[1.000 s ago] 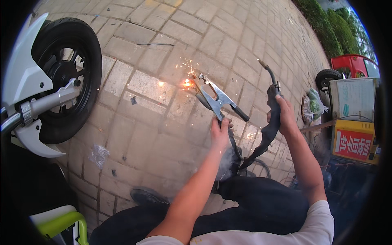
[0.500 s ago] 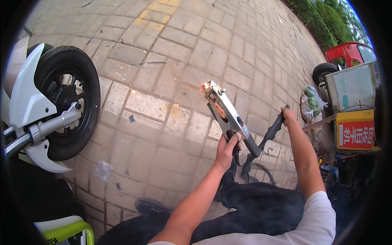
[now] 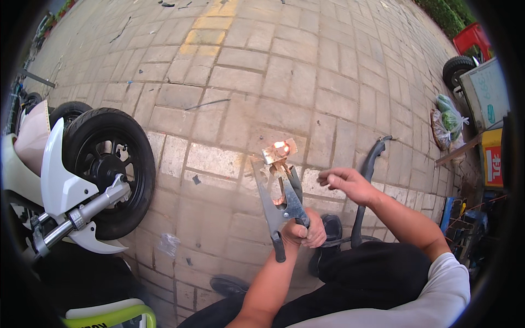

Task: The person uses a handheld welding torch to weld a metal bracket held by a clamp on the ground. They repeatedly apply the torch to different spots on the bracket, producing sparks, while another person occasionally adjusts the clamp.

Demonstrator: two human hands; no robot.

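Observation:
My left hand (image 3: 313,228) grips a metal welding earth clamp (image 3: 295,213) by its handle, holding it above the paving. At the clamp's far end, a small flat metal piece (image 3: 272,154) sits by the jaws, with a bright orange glow on it. To the right of the clamp, my right hand (image 3: 350,183) hangs in the air, empty, its fingers stretched toward the glowing piece but apart from it. Beyond my right hand, a dark grey welding electrode holder (image 3: 373,164) rests on the ground, its cable running back behind my knee.
A white motorbike's front wheel (image 3: 112,169) and fork stand close on the left. A lime-green frame part (image 3: 112,316) is at the lower left. On the right are bagged vegetables (image 3: 450,121), a yellow box (image 3: 492,153) and a red chair (image 3: 471,41).
My right hand has let go of the electrode holder and moved left toward the clamp. My left hand has turned the clamp and drawn it lower. The view has shifted.

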